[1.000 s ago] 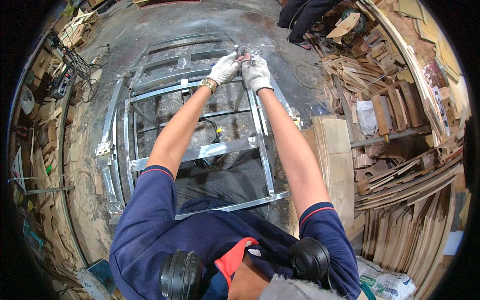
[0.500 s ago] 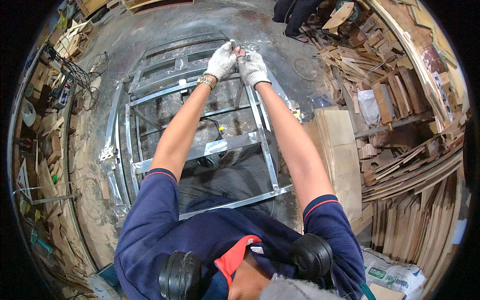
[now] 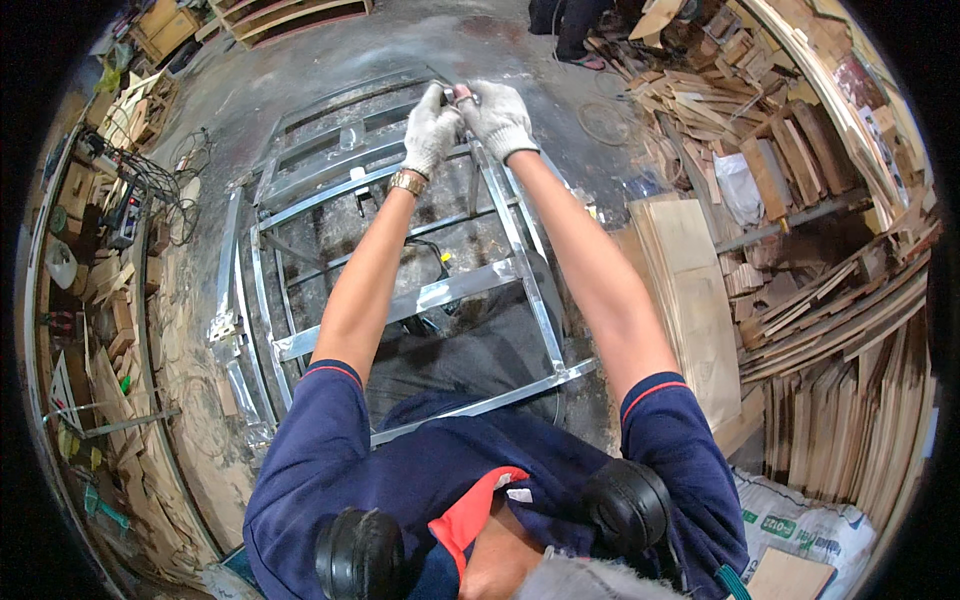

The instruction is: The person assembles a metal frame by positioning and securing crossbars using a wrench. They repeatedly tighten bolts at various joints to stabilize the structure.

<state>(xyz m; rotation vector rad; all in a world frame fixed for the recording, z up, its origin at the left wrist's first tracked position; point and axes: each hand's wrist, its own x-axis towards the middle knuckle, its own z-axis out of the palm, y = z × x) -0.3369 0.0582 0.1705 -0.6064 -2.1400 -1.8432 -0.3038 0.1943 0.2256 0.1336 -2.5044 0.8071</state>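
Both my hands wear white knit gloves with bare fingertips and meet over the far right part of a silver metal frame [image 3: 455, 292]. My left hand [image 3: 433, 132] is closed, its fingers pinched together beside the right one's. Curled in from the other side, my right hand [image 3: 495, 115] is closed too, with a thumb or fingertip showing between the gloves. Whatever small piece they grip is mostly hidden; a thin dark tip juts out beyond them. The welded square-tube frame lies in front of me, with more tube frames beneath or behind it.
Inside the frame lies a black cable with a yellow piece [image 3: 446, 258]. Scrap wood is heaped at right, near stacked boards [image 3: 690, 290]. Wires and a black device [image 3: 128, 218] sit at left. A person's legs [image 3: 575, 35] stand at the far right, beside a wooden rack [image 3: 290, 15].
My hands have shifted slightly left, still together. My right hand has turned, and its fingers are more curled inward. The whole view has tilted a little.
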